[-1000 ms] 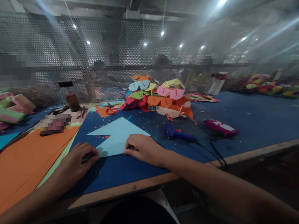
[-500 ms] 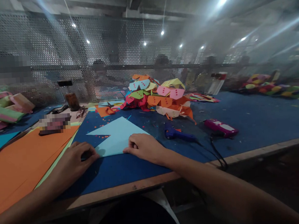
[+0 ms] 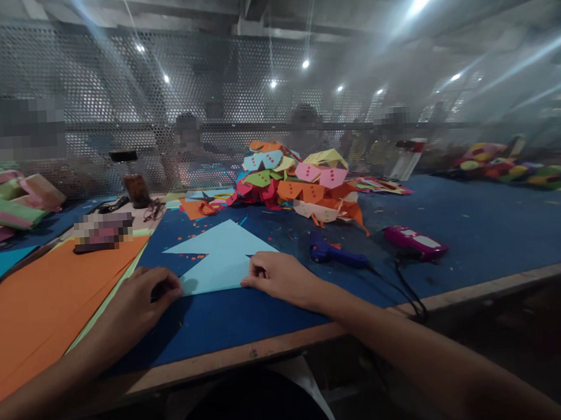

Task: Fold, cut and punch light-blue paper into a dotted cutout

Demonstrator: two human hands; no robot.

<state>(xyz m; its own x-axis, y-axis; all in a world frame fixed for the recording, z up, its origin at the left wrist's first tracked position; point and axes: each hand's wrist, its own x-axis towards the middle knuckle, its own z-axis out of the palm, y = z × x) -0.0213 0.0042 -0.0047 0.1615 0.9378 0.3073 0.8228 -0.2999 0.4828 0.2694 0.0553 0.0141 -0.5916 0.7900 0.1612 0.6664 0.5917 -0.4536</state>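
Note:
A light blue sheet of paper (image 3: 217,261), cut with pointed notches like a tree, lies flat on the blue tabletop in front of me. My left hand (image 3: 155,297) pinches its lower left corner between thumb and fingers. Curled over the lower right part of the same sheet is my right hand (image 3: 277,275), its thumb and fingertips closed at the bottom edge. A blue glue gun (image 3: 335,251) with a black cord rests to the right of that hand. Small red paper dots are scattered beyond the sheet.
Orange paper sheets (image 3: 44,307) lie at the left, with a pixelated object (image 3: 104,232) on top. Behind stand a dark-lidded jar (image 3: 133,181) and a pile of colourful paper masks (image 3: 302,183). Orange-handled scissors (image 3: 207,208) lie nearby. A magenta device (image 3: 415,241) sits at the right.
My right hand has slid slightly to the right along the paper's bottom edge, uncovering a little more of it. My left hand has barely moved.

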